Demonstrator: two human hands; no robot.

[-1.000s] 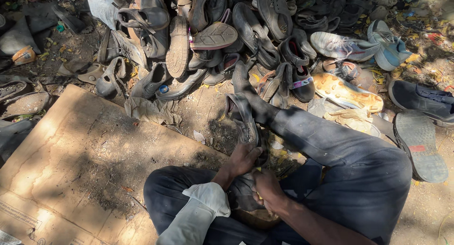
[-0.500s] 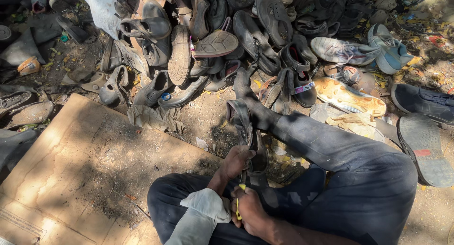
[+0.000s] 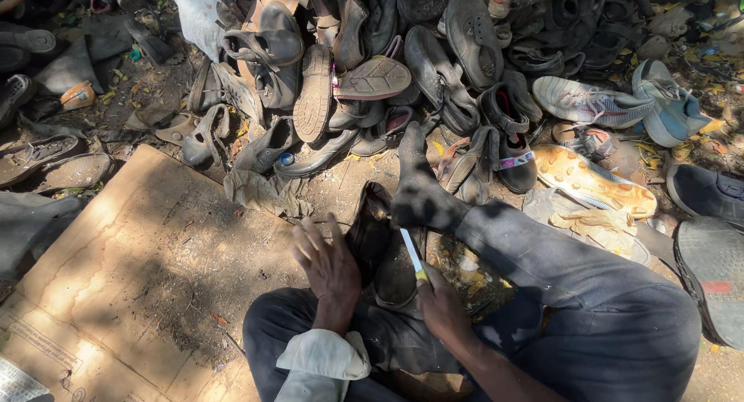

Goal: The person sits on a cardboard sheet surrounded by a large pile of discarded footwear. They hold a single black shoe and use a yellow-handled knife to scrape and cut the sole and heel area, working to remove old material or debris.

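one dark shoe (image 3: 387,251) sits between the two hands, just in front of the person's lap. it is black and worn, dusty along its upper, lying lengthwise with its opening toward the pile and its near end by the knees; most of it is in shadow, so its finer detail cannot be made out. it lies on the dirt ground at the edge of a flat sheet of brown cardboard (image 3: 132,278), right beside the person's outstretched leg in dark trousers, whose socked foot (image 3: 415,189) points up toward the heap.

the left hand (image 3: 329,262) rests against the shoe's left side, fingers spread apart and laid flat, not closed round anything. the right hand (image 3: 442,305) is on the shoe's right side, its grip closed on a slim tool (image 3: 412,256) with a pale blade and a yellowish handle; the blade slants up and to the left, over the shoe's right edge, touching or almost touching it, which cannot be told.

beyond the foot lies a big heap of old shoes and sandals (image 3: 372,76), with a grey sneaker (image 3: 593,101) and an orange-soled shoe (image 3: 593,181) off to the right.
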